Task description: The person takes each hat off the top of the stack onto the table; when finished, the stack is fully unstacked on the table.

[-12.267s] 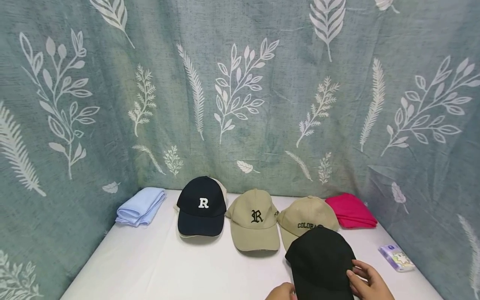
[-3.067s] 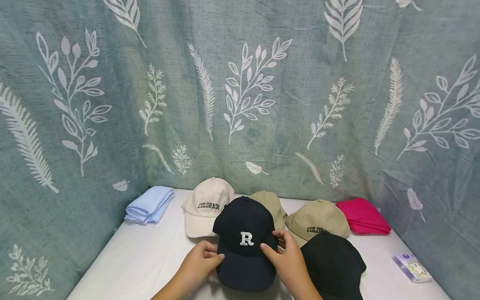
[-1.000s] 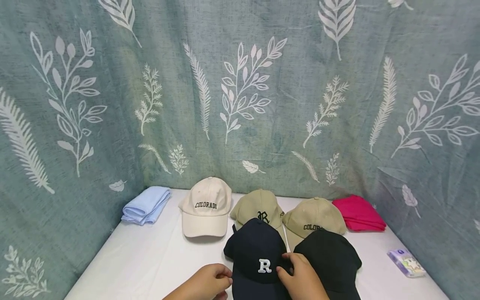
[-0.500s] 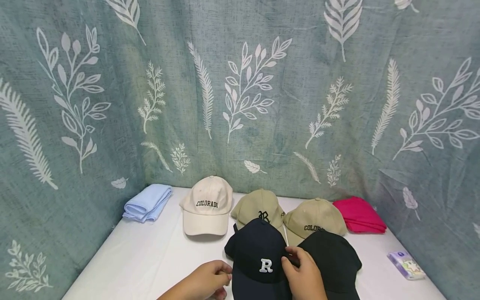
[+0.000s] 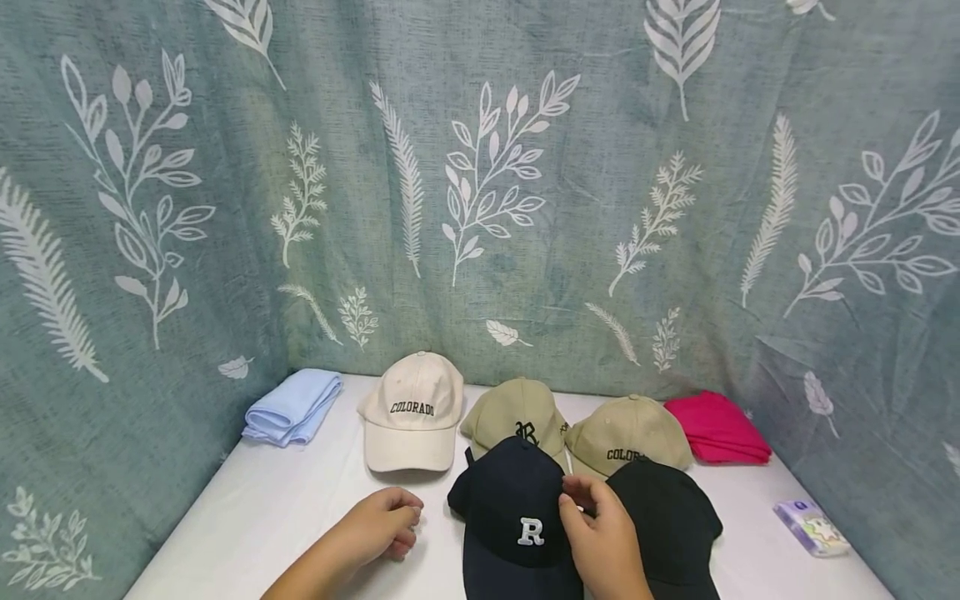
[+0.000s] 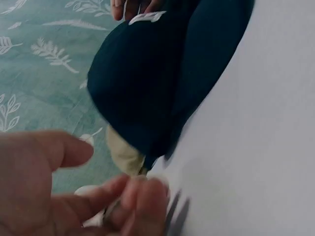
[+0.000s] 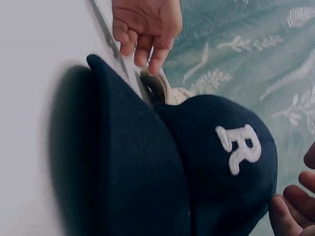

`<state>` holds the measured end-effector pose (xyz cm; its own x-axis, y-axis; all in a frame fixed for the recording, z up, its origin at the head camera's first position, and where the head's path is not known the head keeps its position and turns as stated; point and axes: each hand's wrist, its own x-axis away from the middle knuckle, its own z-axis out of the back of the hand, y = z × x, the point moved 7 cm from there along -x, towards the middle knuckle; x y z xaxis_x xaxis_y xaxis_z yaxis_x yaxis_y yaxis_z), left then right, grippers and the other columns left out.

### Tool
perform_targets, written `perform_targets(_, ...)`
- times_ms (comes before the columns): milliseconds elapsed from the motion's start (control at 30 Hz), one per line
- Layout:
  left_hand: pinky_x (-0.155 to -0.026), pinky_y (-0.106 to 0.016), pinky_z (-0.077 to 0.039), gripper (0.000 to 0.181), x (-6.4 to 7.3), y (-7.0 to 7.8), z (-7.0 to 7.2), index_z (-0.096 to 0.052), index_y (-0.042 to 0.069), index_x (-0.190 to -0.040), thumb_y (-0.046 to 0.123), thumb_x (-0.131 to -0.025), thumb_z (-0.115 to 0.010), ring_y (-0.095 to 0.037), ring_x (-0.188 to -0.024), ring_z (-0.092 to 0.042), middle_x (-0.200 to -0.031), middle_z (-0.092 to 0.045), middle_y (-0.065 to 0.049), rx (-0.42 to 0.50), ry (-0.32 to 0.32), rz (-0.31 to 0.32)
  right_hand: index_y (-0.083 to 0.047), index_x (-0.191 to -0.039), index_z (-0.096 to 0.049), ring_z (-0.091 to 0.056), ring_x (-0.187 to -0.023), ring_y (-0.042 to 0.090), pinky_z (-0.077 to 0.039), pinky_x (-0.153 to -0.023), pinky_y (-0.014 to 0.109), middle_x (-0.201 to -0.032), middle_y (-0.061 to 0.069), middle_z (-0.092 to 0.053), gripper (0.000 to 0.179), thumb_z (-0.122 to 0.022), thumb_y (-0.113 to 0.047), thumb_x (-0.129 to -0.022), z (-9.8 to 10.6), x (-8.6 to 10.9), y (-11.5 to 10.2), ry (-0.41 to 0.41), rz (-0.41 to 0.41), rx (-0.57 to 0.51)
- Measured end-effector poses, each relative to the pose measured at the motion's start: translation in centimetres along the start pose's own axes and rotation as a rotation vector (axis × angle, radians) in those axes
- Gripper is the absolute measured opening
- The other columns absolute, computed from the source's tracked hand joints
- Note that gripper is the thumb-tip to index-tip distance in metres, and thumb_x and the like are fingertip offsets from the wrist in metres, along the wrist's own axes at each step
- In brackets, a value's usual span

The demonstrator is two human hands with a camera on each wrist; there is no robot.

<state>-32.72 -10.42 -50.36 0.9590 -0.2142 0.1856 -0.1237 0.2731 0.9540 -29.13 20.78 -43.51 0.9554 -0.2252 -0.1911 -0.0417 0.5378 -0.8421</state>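
A navy baseball cap (image 5: 513,492) with a white letter R stands at the front middle of the white table, brim toward me. My right hand (image 5: 606,533) is at the cap's right side, its thumb tip right at the crown's edge and its fingers loosely bent in the right wrist view. My left hand (image 5: 375,527) hovers left of the cap, apart from it, with relaxed fingers and nothing in them. A black cap (image 5: 663,525) stands just right of the navy one. Behind it is a khaki cap (image 5: 510,404) with a black letter, partly hidden.
At the back left stands a cream COLORADO cap (image 5: 411,446). Another khaki cap (image 5: 630,425) sits behind the black one. Light blue folded cloth (image 5: 294,407) lies at the left, red folded cloth (image 5: 716,427) and a small purple-white packet (image 5: 812,527) at the right.
The navy cap, formerly by the cream cap, was carried in both hands to the front middle. The black cap was set down earlier. Just now my left hand left the navy cap, moving left.
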Motion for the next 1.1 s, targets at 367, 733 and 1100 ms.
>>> perform_targets(367,-0.078,-0.034,-0.064,0.044,-0.8,-1.6,6.4,-0.051,-0.005,-0.138,0.023,-0.105,-0.052,-0.024,-0.092,-0.064,-0.12,-0.057,-0.022,0.076,0.269,0.132,-0.001,-0.128,-0.062,-0.068,-0.112,0.022,-0.059,-0.091,0.024,-0.126,0.015,-0.065,0.025,-0.062,-0.007,-0.103,-2.3,-1.5,-3.6,-0.152,0.034,-0.307)
perform_targets(733,-0.077,-0.037,-0.066,0.058,-3.4,-2.6,8.7,-0.031,-0.01,-0.151,0.022,-0.104,-0.041,-0.032,-0.088,-0.073,-0.143,-0.038,-0.037,0.27,0.34,0.204,0.001,-0.129,-0.057,-0.067,-0.111,0.026,-0.06,-0.094,0.03,-0.124,0.019,-0.06,0.027,-0.061,-0.007,-0.103,-7.2,-2.5,-8.3,-0.335,0.019,-0.508)
perform_targets(1100,-0.068,-0.033,-0.066,0.058,-5.9,-3.4,9.5,-0.034,-0.014,-0.148,0.021,-0.101,-0.041,-0.02,-0.07,-0.072,-0.113,-0.053,-0.028,0.299,0.422,0.187,-0.001,-0.124,-0.062,-0.068,-0.098,0.025,-0.061,-0.088,0.033,-0.109,0.012,-0.062,0.027,-0.062,-0.012,-0.099,-12.0,-6.7,-9.8,-0.325,-0.024,-0.321)
